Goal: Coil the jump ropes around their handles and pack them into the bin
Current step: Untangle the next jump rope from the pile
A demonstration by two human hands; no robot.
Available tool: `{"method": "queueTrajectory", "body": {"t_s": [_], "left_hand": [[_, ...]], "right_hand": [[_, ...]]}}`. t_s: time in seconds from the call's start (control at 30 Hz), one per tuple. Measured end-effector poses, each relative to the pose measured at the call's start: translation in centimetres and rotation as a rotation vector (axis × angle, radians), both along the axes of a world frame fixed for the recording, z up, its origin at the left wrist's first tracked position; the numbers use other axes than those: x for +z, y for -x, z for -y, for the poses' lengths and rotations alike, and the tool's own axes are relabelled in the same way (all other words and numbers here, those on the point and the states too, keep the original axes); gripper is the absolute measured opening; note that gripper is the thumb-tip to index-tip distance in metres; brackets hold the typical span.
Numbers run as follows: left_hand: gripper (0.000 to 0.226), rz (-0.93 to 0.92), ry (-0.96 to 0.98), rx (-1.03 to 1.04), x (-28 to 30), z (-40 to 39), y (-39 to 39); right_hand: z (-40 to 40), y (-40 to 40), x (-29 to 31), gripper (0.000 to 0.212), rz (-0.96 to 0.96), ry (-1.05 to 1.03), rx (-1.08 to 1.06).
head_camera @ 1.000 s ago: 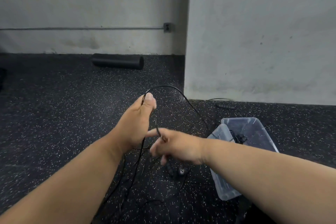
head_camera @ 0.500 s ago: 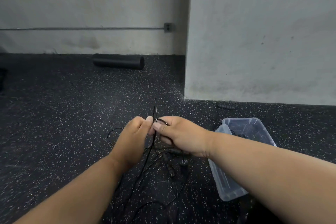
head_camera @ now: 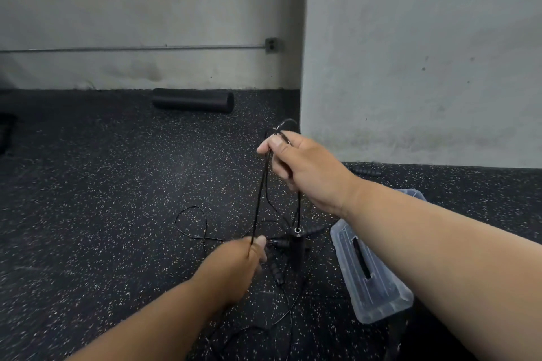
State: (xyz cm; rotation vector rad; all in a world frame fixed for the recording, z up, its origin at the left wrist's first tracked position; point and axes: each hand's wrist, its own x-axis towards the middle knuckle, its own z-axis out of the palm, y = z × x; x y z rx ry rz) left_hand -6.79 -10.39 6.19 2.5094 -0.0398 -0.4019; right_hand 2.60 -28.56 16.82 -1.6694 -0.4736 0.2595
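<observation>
Right hand (head_camera: 305, 167) at frame centre pinches jump rope (head_camera: 259, 196) loops; left hand (head_camera: 237, 264) below grips the strands, keeping them taut for coiling (handle (head_camera: 297, 240) dangles). Bin (head_camera: 372, 281) lower right.

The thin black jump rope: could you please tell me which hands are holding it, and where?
Both hands hold the thin black jump rope by its cord: the right hand pinches a raised loop, the left hand grips lower strands.
</observation>
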Motion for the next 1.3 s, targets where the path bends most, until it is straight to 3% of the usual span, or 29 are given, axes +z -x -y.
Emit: {"method": "queueTrajectory", "body": {"t_s": [0.1, 0.23, 0.3, 0.37, 0.4, 0.47, 0.57, 0.67, 0.77, 0.83, 0.87, 0.93, 1.0, 1.07, 1.2, 1.27, 1.3], "left_hand": [[0.053, 0.101, 0.219, 0.166, 3.3, -0.3, -1.7], [0.062, 0.285, 0.405, 0.189, 9.5, -1.1, -3.9], [0.063, 0.286, 0.696, 0.192, 11.2, -0.9, -4.1], [0.056, 0.237, 0.995, 0.171, 11.9, 0.1, -4.1], [0.053, 0.2, 1.1, 0.163, 12.0, 0.7, -4.3], [0.051, 0.165, 1.184, 0.167, 12.1, 1.5, -4.6], [0.055, 0.171, 1.141, 0.183, 11.4, 0.8, -4.8], [0.043, 0.207, 0.932, 0.214, 10.0, -0.4, -4.6], [0.029, 0.546, 0.51, 0.275, 7.5, -1.6, -4.0], [0.025, 0.648, 0.381, 0.264, 6.3, -2.1, -3.6], [0.022, 0.584, 0.381, 0.244, 6.0, -2.0, -3.4], [0.014, 0.266, 0.37, 0.169, 5.3, -1.3, -2.9], [0.017, 0.026, 0.148, -0.004, 3.8, -0.5, -2.3], [0.031, -0.06, 0.025, -0.062, 2.4, -0.1, -2.0], [0.03, 0.005, 0.131, 0.036, 2.7, -0.1, -2.7], [0.03, 0.062, 0.363, 0.139, 4.1, 0.0, -3.3], [0.03, 0.085, 0.48, 0.19, 5.1, 0.1, -3.5]], "right_hand": [[0.6, 0.2, -0.2, 0.022, 0.015, 0.105, 0.014], [-0.3, 2.2, -2.9, 0.026, -0.059, 0.377, 0.219], [-1.6, 3.3, -4.3, 0.032, -0.118, 0.374, 0.329], [-2.6, 4.1, -4.9, 0.021, -0.118, 0.358, 0.379], [-2.8, 4.2, -4.9, 0.016, -0.107, 0.364, 0.379], [-3.0, 4.3, -4.8, 0.028, -0.072, 0.383, 0.346], [-3.0, 3.8, -4.1, 0.029, -0.032, 0.317, 0.249], [-2.4, 3.0, -2.2, 0.025, -0.021, 0.195, 0.09], [-1.4, 2.0, -0.1, 0.031, 0.036, 0.114, -0.016], [-1.0, 1.4, 0.8, 0.031, 0.067, 0.065, -0.046], [-0.9, 1.2, 1.2, 0.031, 0.083, 0.041, -0.051], [-0.9, 0.6, 1.7, 0.031, 0.11, -0.008, -0.057], [-0.9, 0.2, 2.2, 0.031, 0.128, -0.04, -0.069], [-0.7, 0.0, 2.7, 0.031, 0.142, -0.073, -0.094], [0.4, -0.2, 2.7, 0.022, 0.17, -0.013, -0.12], [1.1, -0.4, 1.6, 0.012, 0.17, 0.118, -0.106], [1.4, -0.3, 0.8, 0.018, 0.13, 0.212, -0.064]]}}
